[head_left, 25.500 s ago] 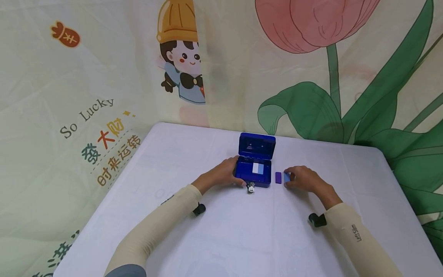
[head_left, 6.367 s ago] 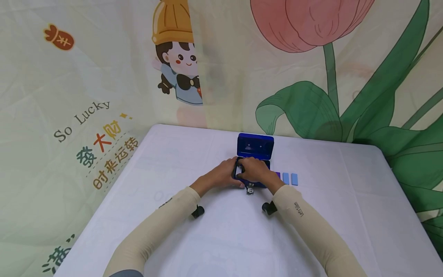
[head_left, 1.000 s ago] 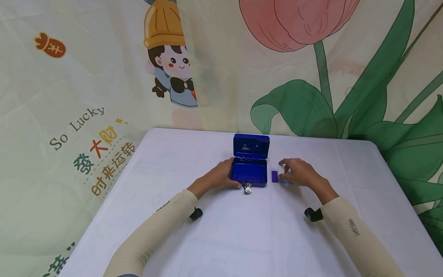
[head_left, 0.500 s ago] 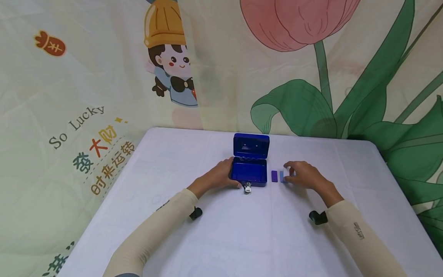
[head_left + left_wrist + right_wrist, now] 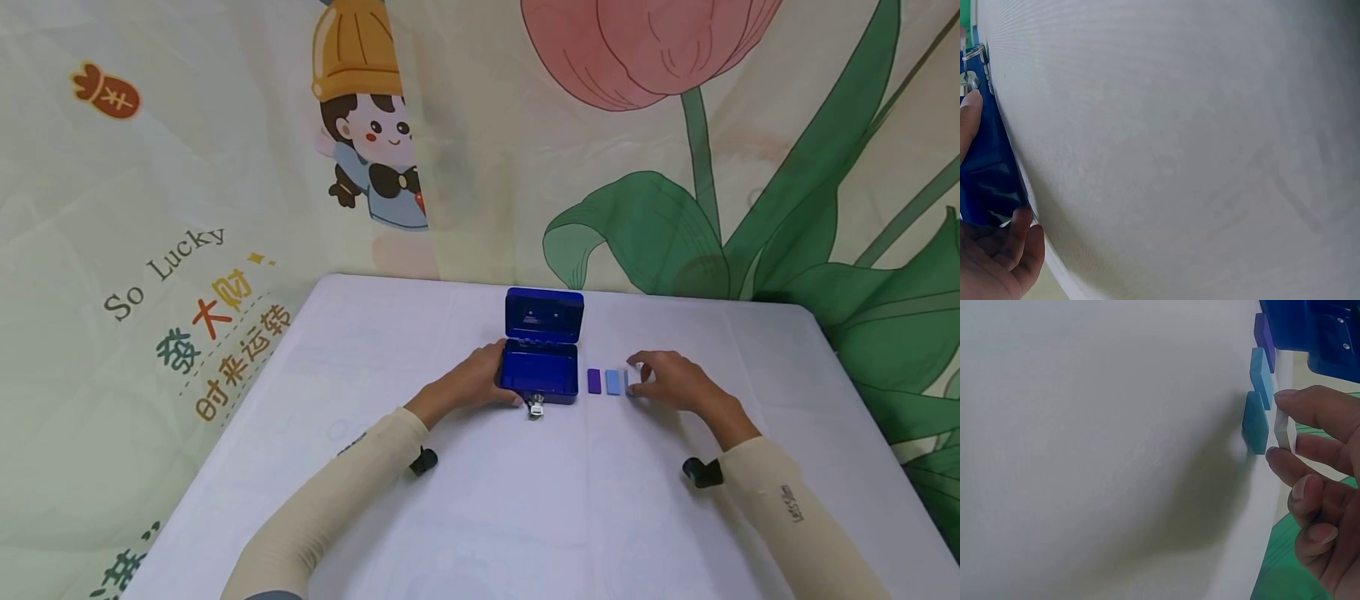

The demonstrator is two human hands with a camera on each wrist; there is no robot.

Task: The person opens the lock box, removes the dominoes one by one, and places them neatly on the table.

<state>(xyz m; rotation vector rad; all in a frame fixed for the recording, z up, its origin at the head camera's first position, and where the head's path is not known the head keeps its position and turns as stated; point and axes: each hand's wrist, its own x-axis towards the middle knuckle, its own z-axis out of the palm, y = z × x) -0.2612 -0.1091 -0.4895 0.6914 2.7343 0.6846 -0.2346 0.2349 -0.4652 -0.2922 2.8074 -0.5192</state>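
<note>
A dark blue cash box (image 5: pixel 539 372) stands on the table with its lid (image 5: pixel 543 315) raised. A key with a ring (image 5: pixel 536 407) hangs at its front lock, and no block shows inside. My left hand (image 5: pixel 482 377) grips the left side of the box, thumb near the lock in the left wrist view. Between thumb and fingertips my right hand (image 5: pixel 667 380) pinches a small white block (image 5: pixel 1284 430). Under and beside it lie a purple block (image 5: pixel 594 382), a light blue block (image 5: pixel 612 382) and another blue block (image 5: pixel 1255 423), in a row right of the box.
A white cloth covers the table (image 5: pixel 480 517). Behind it hangs a printed curtain (image 5: pixel 480 142) with a tulip and a cartoon figure, close to the table's back edge.
White and blue blocks seen earlier in the box are out of it. Over the last second my right hand has moved right with the white block, uncovering a light blue one. My left hand stays.
</note>
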